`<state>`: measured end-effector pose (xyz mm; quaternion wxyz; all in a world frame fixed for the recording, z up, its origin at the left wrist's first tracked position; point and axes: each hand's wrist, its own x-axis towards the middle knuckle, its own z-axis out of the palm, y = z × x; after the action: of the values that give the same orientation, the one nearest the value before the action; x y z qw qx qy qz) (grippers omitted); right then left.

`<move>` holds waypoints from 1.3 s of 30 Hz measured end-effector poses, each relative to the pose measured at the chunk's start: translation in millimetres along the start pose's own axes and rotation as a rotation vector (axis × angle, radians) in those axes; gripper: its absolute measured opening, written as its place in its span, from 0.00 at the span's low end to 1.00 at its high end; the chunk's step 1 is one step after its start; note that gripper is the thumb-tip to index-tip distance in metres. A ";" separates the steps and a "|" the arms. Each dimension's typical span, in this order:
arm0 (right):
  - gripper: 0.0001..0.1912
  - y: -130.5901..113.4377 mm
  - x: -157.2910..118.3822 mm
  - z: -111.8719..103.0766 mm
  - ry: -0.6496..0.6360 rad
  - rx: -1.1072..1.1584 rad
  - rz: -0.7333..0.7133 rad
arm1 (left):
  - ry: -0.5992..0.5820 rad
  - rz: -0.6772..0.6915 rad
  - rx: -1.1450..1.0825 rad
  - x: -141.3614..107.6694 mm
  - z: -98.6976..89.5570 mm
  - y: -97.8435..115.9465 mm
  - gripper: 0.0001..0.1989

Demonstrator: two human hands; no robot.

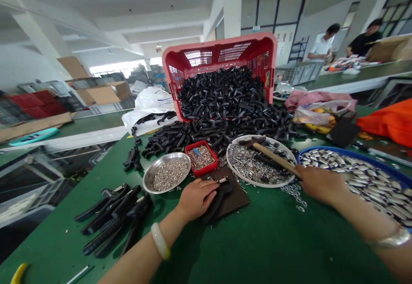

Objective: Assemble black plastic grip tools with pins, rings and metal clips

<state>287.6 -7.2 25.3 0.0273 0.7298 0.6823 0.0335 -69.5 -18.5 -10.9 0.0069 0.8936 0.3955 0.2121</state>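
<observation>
My left hand (198, 198) presses its fingers and thumb around a black plastic handle piece (214, 206) with a metal spring-like end. That piece lies on a dark brown pad (238, 198), partly hidden by the hand. My right hand (317, 183) is closed on the wooden shaft of a hammer (277, 159). The hammer's head is over a white round tray (230, 163) of small metal parts. Beside the left hand stand a metal bowl (146, 185) of tiny metal pieces and a red box (201, 172) of small pins.
A pink-red basket (222, 40) lies tipped, black parts (225, 99) spilling from it. At left lie several black-handled tools (116, 215). A blue tray (334, 150) of metal sleeves sits at right, near an orange cloth (391, 120). Two people work at the far right.
</observation>
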 end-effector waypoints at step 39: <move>0.29 -8.3 -104.4 16.9 0.116 0.530 -0.480 | -0.202 -0.231 -0.002 -7.3 -15.6 25.7 0.31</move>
<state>273.8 -110.8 6.5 -0.1946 0.5273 0.8197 -0.1104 -61.7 -43.7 5.3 0.0719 0.8591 0.4926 0.1191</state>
